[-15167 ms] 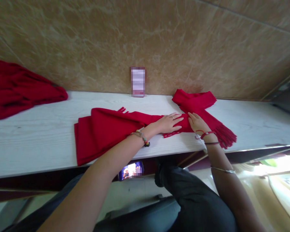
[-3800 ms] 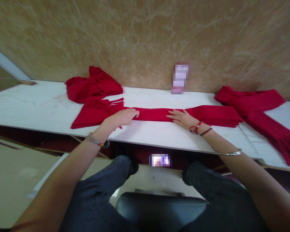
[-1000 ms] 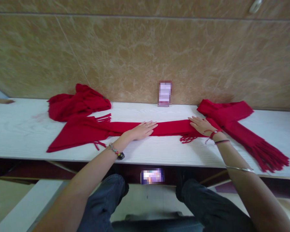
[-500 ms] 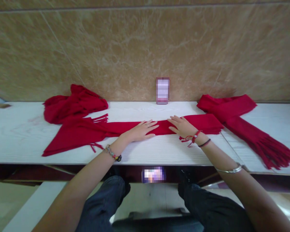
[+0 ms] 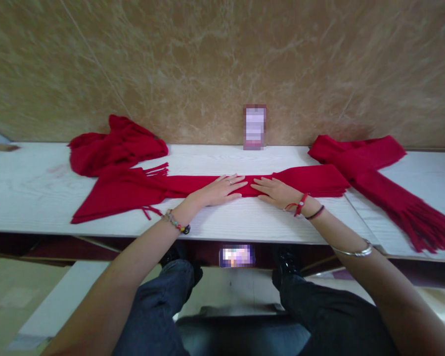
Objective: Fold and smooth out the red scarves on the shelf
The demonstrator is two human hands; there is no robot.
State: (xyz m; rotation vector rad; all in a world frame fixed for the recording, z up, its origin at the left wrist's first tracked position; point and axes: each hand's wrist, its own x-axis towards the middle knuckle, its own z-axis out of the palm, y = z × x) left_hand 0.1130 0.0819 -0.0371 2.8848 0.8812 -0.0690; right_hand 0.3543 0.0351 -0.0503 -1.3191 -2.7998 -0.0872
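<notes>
**Inspector:** Where does the folded scarf lie relative to the hands?

**Assistant:** The folded red scarf (image 5: 319,179) runs left to right across the middle of the frame, on the white desk (image 5: 40,198). The left hand (image 5: 222,189) and the right hand (image 5: 278,192) lie flat on its centre, fingertips nearly meeting. Each grip is released: palms down, fingers stretched out, pressing on the cloth and grasping nothing.

**Inspector:** Anything hidden or unclear?

**Assistant:** Both hands cover the scarf's centre. Its left end widens and meets a crumpled scarf (image 5: 114,148) at upper left, and I cannot tell where one ends and the other begins. A card (image 5: 254,126) leaning on the wall at upper centre is blurred. So is a small screen (image 5: 236,255) below the desk edge. Neither can be read.

**Inspector:** Other items nearby?

**Assistant:** A third scarf (image 5: 356,153) lies at the right of the frame, crossed over itself. Its fringe trails toward the lower right, and it touches the folded scarf's right end. Both wrists carry bracelets.
</notes>
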